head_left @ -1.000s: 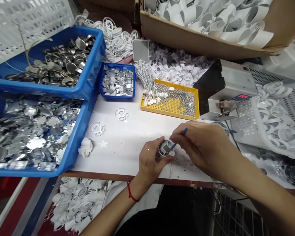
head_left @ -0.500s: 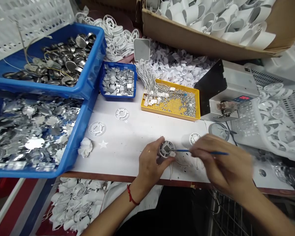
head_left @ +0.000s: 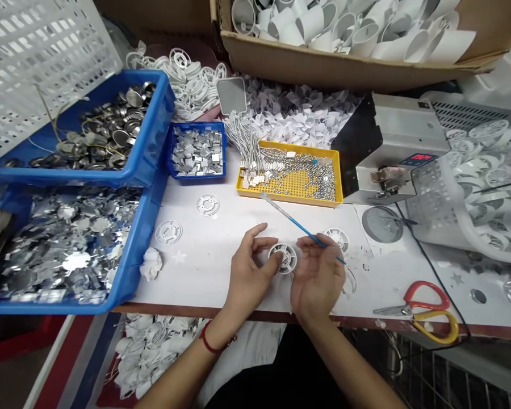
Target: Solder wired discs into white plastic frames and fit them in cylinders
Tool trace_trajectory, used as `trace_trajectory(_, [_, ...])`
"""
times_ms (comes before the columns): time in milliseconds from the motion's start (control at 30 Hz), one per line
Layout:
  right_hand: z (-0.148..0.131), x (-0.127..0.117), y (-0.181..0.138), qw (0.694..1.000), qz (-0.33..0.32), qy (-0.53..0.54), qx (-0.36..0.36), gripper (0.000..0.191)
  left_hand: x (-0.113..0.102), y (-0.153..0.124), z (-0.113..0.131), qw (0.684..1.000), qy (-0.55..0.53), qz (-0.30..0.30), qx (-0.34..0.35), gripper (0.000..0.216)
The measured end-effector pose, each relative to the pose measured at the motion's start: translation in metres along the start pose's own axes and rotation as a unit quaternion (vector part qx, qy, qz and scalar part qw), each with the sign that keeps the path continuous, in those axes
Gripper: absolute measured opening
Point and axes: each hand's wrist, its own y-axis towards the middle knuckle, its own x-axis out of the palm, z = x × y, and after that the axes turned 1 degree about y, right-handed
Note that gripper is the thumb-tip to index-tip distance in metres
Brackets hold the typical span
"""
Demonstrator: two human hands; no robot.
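In the head view my left hand (head_left: pixel 251 275) grips a white round spoked plastic part (head_left: pixel 288 262), its thumb pressed over the centre. Close to its right, my right hand (head_left: pixel 317 289) is turned palm up with a thin blue brush (head_left: pixel 297 223) held among the fingers. The brush's pale tip points up and left, away from the part. Behind the right fingertips lies a second white spoked part (head_left: pixel 343 241), partly covered. Two more spoked parts, a near one (head_left: pixel 168 232) and a farther one (head_left: pixel 208 205), rest flat on the white table surface to the left.
Blue bins of metal pieces (head_left: pixel 76 261) stand at left, with a small blue tray (head_left: pixel 197 173) beside them. A yellow tray (head_left: pixel 289 197) holds wired terminals and tiny metal parts. At right are a grey machine (head_left: pixel 409 133), a round grey dish (head_left: pixel 381 227), a black cable and scissors (head_left: pixel 428 311).
My right hand has moved left and turned palm up; the brush tip has left the spoked part and now points up and left. My left thumb has moved onto the part's centre.
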Motion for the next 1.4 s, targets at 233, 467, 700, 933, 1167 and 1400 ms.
trace_trajectory(233, [0.011,0.005,-0.002,0.997,-0.022,-0.055,-0.04,0.025,0.004,0.008,-0.001,0.997,-0.068,-0.01,-0.035,0.048])
trace_trajectory(467, [0.004,-0.003,0.003,0.982,-0.056,-0.114,-0.137,0.023,0.011,-0.001,-0.004,0.995,0.052,0.031,0.08,0.047])
trace_trajectory(700, [-0.042,-0.072,0.02,0.833,-0.182,-0.201,-0.482,0.021,-0.009,-0.014,-0.011,0.971,0.127,-0.021,0.2,0.071])
trace_trajectory(933, [-0.041,-0.095,0.009,0.807,-0.235,-0.286,-0.46,0.024,-0.001,-0.014,-0.023,0.958,0.162,-0.001,0.235,0.069])
trace_trajectory(1167, [-0.06,-0.083,0.015,0.766,-0.313,-0.336,-0.449,0.016,-0.001,-0.015,-0.026,0.956,0.162,0.008,0.244,0.069])
trace_trajectory(1400, [-0.087,-0.057,0.021,0.713,-0.407,-0.373,-0.432,0.02,-0.001,-0.015,-0.028,0.949,0.175,0.008,0.261,0.068])
